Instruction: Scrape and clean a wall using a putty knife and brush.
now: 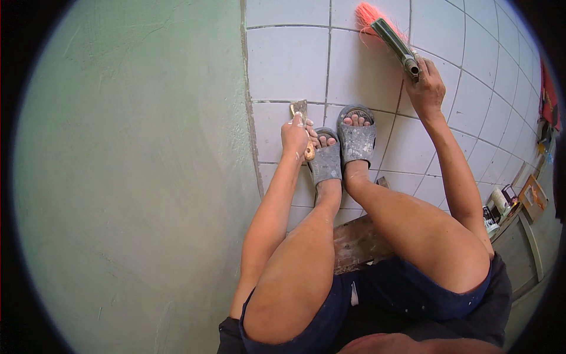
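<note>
My left hand (295, 135) is closed around a putty knife (300, 107) with a wooden handle, close to the wall and just left of my sandals. White smears mark its fingers. Out to the far right, my right hand (425, 89) grips a broom head (392, 40) by its dark green body. Pink-orange bristles (368, 14) point away to the upper left, near or on the floor tiles; contact is hard to judge. An open socket end without a stick faces me. Part of my right fingers is hidden behind the broom head.
A green-grey plastered wall (130, 165) rises along the left, meeting the white tiled floor (289, 65). My feet in grey, paint-spotted sandals (358, 141) rest on the tiles. Beneath me is a low wooden stool (359, 242). Assorted items, including a wooden board (533, 197), lie at the right.
</note>
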`<state>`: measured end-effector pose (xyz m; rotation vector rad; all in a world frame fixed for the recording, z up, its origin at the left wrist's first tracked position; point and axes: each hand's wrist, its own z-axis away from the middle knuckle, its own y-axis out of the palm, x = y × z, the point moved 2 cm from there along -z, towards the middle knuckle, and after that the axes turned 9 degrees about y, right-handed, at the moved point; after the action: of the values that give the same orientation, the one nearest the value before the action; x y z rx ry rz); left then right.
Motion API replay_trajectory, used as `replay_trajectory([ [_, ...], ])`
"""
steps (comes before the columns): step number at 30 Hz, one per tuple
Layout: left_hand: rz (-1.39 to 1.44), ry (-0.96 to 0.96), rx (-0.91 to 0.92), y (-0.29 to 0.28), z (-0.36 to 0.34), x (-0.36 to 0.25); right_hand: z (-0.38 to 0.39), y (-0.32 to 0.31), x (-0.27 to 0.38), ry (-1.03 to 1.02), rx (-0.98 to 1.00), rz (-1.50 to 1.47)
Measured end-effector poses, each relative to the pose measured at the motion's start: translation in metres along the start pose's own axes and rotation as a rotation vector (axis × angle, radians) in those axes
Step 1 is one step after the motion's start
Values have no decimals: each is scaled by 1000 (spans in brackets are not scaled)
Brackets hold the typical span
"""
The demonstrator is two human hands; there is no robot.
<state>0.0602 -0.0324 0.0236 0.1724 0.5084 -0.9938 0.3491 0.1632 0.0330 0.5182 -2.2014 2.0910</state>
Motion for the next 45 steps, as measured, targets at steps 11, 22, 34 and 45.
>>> replay_trajectory([
  [11, 17, -85, 41, 3, -14, -7, 0, -1, 4, 11, 9, 0],
  [22, 14, -137, 42, 6, -8, -10, -1, 1, 6, 10, 26, -6],
  [34, 10, -85, 24, 6, -16, -5, -1, 2, 6, -15, -4, -29],
  [45, 141, 55, 4, -12, -51, -41, -3, -11, 29, -51, 47, -139],
])
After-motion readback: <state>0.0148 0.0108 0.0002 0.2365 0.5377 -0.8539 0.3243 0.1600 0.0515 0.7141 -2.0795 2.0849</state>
